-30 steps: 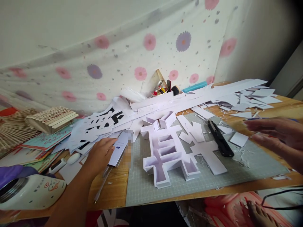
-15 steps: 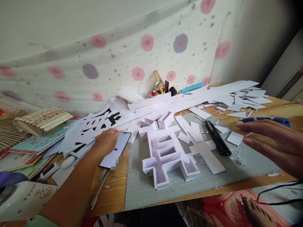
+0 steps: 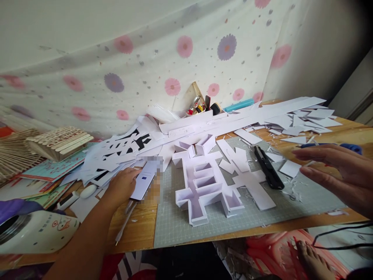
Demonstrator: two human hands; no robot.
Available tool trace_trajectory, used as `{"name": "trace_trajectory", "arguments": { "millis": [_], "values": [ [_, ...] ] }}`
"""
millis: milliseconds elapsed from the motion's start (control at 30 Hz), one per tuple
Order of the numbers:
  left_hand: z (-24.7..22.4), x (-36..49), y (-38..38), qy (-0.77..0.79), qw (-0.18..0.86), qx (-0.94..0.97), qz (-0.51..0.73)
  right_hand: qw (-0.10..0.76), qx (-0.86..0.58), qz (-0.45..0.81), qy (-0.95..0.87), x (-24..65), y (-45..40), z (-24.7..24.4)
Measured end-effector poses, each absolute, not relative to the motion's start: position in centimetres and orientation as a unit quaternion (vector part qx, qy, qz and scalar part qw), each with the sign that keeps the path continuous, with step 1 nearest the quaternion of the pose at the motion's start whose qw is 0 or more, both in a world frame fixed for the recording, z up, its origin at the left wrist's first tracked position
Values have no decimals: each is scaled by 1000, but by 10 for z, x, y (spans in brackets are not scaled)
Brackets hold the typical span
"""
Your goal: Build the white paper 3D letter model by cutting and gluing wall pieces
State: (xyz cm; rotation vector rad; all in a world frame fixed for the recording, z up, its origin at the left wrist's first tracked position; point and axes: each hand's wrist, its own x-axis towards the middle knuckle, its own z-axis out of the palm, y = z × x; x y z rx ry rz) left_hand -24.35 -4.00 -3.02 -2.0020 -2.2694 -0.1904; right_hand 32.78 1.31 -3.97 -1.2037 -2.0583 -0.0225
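My left hand [image 3: 124,184] is at the left edge of a phone [image 3: 145,179] with a lit screen, its fingers around that side; the fingertips are partly hidden. My right hand [image 3: 332,171] hovers at the right with fingers apart and nothing in it. Between the hands, a white raised-wall paper character [image 3: 201,182] rests on the grey-green cutting mat [image 3: 175,233]. Flat white cut pieces [image 3: 258,186] lie beside it. Right of them is a black utility knife [image 3: 269,169].
White strips and scraps [image 3: 303,120] cover the back. Black-and-white sheets [image 3: 125,147], a stick-built model [image 3: 60,144] and a white jar [image 3: 40,231] are at left. A blue tool [image 3: 351,148] lies behind my right hand.
My left hand has moved off the phone's screen to its left edge, and the phone looks tilted and shifted. The view has shifted slightly; my right hand keeps its pose.
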Motion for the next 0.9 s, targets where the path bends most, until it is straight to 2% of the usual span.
{"name": "trace_trajectory", "arguments": {
  "millis": [300,800,900],
  "values": [
    [-18,-227,-49,-738,66,-656,-142,362,-479,-11,-800,330,8,-36],
    [-24,-233,-47,-750,59,-650,-106,349,-497,1,-795,337,8,-41],
    [-24,-231,-53,-754,58,-647,-98,384,-509,9,-770,333,10,-39]
  ]
}}
